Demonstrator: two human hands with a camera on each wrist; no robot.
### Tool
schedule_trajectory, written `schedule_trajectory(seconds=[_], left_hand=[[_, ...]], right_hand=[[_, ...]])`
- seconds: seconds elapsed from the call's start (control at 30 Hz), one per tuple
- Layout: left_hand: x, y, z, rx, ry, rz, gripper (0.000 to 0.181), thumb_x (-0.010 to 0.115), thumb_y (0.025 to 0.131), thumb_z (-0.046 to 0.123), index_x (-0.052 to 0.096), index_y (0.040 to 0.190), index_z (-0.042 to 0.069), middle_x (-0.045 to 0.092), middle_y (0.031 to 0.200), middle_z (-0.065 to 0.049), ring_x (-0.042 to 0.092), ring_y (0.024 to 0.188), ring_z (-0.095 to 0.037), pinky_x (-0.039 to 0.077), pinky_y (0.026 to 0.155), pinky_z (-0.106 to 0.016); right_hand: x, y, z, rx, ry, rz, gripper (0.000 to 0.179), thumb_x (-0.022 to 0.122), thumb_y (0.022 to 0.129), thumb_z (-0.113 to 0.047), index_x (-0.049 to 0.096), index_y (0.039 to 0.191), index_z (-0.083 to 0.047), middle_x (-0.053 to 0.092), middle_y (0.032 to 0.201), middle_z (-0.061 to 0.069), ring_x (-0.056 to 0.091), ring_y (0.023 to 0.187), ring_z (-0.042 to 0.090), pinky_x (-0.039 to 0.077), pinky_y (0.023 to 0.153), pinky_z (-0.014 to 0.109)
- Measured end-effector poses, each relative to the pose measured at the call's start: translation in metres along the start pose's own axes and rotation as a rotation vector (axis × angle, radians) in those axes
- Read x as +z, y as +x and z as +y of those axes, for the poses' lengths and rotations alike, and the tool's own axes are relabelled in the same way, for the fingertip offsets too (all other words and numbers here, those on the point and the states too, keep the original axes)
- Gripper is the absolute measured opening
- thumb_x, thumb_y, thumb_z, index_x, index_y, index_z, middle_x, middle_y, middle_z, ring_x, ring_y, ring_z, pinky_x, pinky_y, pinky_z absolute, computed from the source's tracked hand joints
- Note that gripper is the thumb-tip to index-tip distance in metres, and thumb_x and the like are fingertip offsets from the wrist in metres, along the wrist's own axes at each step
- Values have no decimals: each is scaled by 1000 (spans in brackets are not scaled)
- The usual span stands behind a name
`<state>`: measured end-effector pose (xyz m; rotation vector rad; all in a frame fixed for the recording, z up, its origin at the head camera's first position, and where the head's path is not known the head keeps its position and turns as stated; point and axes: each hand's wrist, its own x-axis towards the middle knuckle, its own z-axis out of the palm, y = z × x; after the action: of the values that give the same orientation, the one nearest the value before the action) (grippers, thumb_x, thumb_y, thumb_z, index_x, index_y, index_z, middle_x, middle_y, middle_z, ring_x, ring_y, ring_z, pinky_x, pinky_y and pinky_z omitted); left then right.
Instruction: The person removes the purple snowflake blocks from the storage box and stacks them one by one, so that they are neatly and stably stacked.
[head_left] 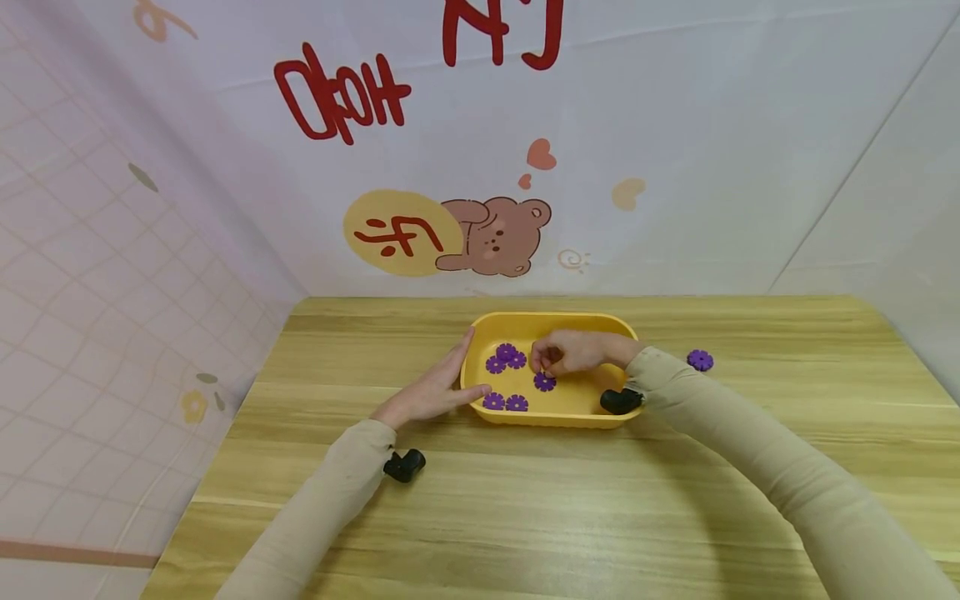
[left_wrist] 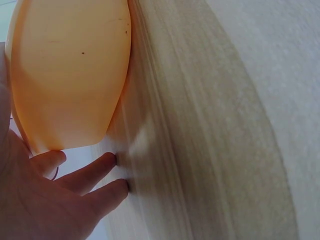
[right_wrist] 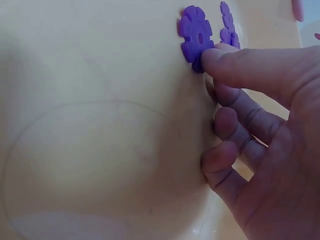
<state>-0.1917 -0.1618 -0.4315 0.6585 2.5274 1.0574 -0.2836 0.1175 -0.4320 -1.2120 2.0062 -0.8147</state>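
Note:
A yellow plastic tub [head_left: 555,421] stands on the table with several purple notched building discs [head_left: 516,403] inside. My left hand [head_left: 431,393] rests against the tub's left end, thumb lying across the rim. Its fingers [left_wrist: 90,176] are extended and spread along the outer wall, low by the tabletop. Inside the tub, my right hand [head_left: 573,352] pinches a purple building disc [right_wrist: 195,36] by its edge, thumb on the near side. That disc is close over the tub floor; the other right fingers [right_wrist: 227,120] curl loosely beneath the thumb.
More purple discs [head_left: 701,360] lie together on the wooden table [head_left: 525,508], right of the tub. A printed cloth backdrop [head_left: 675,125] with a bear and red characters hangs behind the table. Black wrist-camera mounts [head_left: 405,465] sit at both cuffs.

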Motion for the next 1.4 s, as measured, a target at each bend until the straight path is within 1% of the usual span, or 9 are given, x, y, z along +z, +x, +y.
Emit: schedule_trajectory(seconds=[0.17,0.27,0.37,0.53,0.67,0.83,1.03,1.27,1.4], left_hand=[[0,0,0,3,-6,1,96,58,96,43,-14,154,17,-6,160,-4,4,145,-20,9,116,-37],[0,0,0,2,-11,0,97,58,95,43,-14,154,17,-6,160,-3,3,145,-19,9,116,-37],[0,0,-1,-1,-12,0,97,58,95,44,-14,154,18,-7,160,-3,3,145,-20,9,116,-38],[-1,1,0,-11,-12,2,97,58,95,45,-14,154,19,-7,160,-2,4,145,-20,10,116,-38],[-1,2,0,-14,-8,5,97,59,95,45,-13,154,19,-6,160,-2,5,145,-21,11,116,-39],[-1,3,0,-12,-8,5,97,59,95,44,-12,154,18,-5,160,-2,5,145,-21,11,116,-39],[-1,3,0,6,-8,9,96,59,95,43,-12,155,16,-6,160,-2,5,145,-20,11,116,-39],[-1,1,2,-21,-3,-4,97,59,95,44,-13,154,18,-5,161,-2,4,145,-20,11,116,-39],[0,1,1,-31,-6,-8,97,59,95,45,-13,154,19,-5,161,-2,4,145,-20,11,116,-40]], right_hand=[[-1,-1,5,-20,30,5,16,60,85,6,61,101,4,57,86,11,49,79,18,44,71,27],[-2,-2,4,-19,66,-12,21,63,84,5,60,105,6,56,89,12,48,82,21,43,72,28],[-3,-4,3,-13,93,-31,26,65,83,6,59,108,8,54,92,15,47,85,24,42,72,27],[-3,-5,3,9,93,-43,29,68,82,6,58,109,6,51,93,16,46,85,24,40,71,26],[-3,-4,3,17,81,-35,30,69,80,6,58,108,4,50,92,14,45,85,23,40,71,26],[-2,-3,4,23,70,-20,29,69,82,4,59,109,2,51,90,15,45,83,22,39,70,26],[-2,-2,4,11,44,-20,30,69,83,3,60,111,0,51,88,16,45,80,21,38,68,25],[-1,-3,4,5,69,-32,35,73,81,2,60,113,1,48,89,18,44,82,23,37,67,25],[1,-3,6,-12,48,-23,34,72,80,4,60,112,1,49,88,18,45,80,24,38,67,25]])
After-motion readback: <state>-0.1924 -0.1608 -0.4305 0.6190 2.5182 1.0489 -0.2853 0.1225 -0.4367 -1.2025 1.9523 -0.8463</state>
